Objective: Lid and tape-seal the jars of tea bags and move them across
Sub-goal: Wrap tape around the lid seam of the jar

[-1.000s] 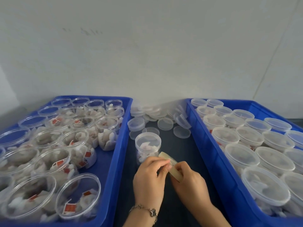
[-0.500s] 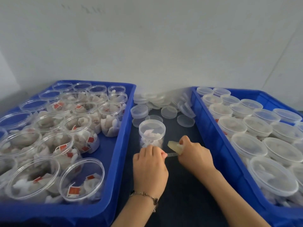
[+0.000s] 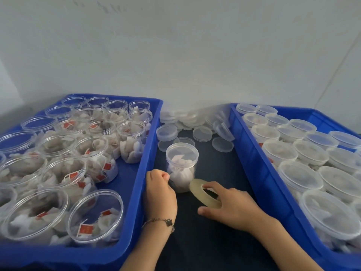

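A clear lidded jar of tea bags stands on the dark table between two blue crates. My left hand sits just left of its base with fingers curled, pinching what looks like a tape end close to the jar. My right hand holds a roll of clear tape flat near the table, with fingers through its hole, right of the jar's base. The left crate holds several open jars of tea bags. In the right crate stand several lidded jars.
Loose clear lids lie piled at the back of the table between the crates, near the white wall. A bracelet is on my left wrist. Dark table surface shows in front of the jar.
My hands have drawn apart: the left has gone to the jar's left side and the right has lowered the tape roll toward the table. The view has shifted up and back.
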